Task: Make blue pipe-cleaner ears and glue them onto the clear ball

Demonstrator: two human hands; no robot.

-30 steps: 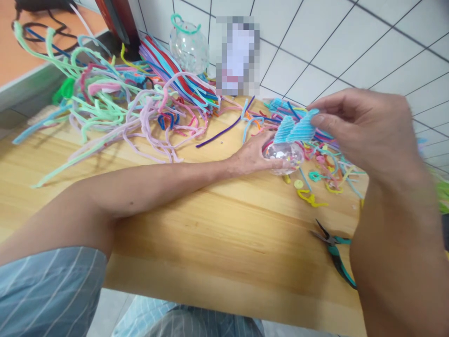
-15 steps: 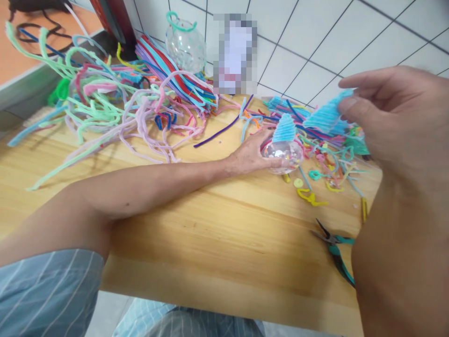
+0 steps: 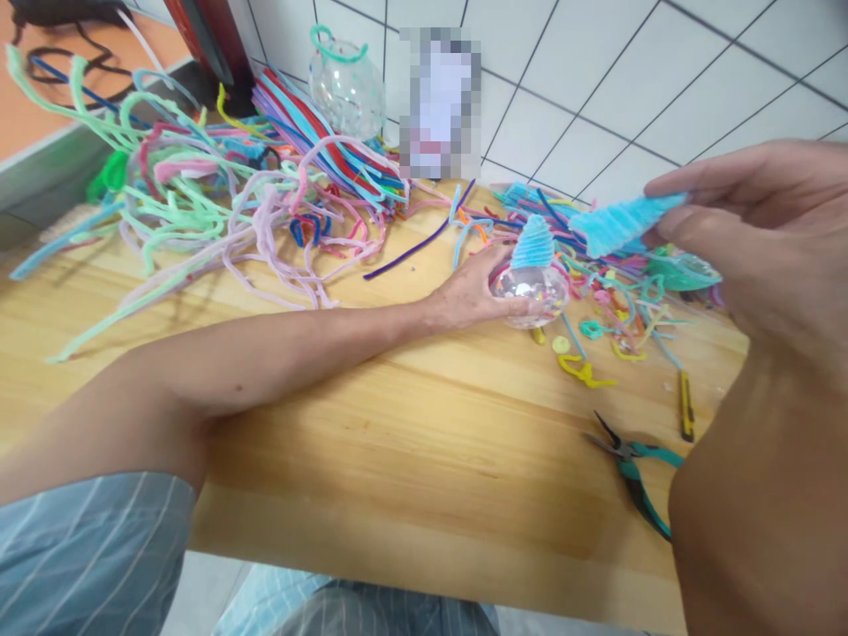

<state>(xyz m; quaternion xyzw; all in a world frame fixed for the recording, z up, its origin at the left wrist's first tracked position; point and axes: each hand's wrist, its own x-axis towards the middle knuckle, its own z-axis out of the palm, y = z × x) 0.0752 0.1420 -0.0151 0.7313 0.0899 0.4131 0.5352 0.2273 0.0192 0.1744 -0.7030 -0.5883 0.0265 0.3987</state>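
Now the right hand (image 3: 748, 234) pinches a light, soft blue coiled cone (image 3: 619, 223) at its wide end, tip pointing left, held above the surface (image 3: 424, 442). Looks squashable, so gentle pressure. The left hand (image 3: 473, 296) cups the clear ball (image 3: 533, 296), slippery-looking, topped by another blue cone (image 3: 533, 243).

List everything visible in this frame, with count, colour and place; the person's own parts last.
cone: one, light blue, pinched in right hand
ball: one, clear with flecks, under left hand, blue cone on top
second ball: one, clear, green loop, back by wall
pipe cleaners: many, mixed colours, back of table
scraps: several, yellow and teal, near ball
pliers: one, teal handles, front right
knife: one, yellow, right of pliers
table: one, wooden
left hand: on ball
right hand: raised, holding cone
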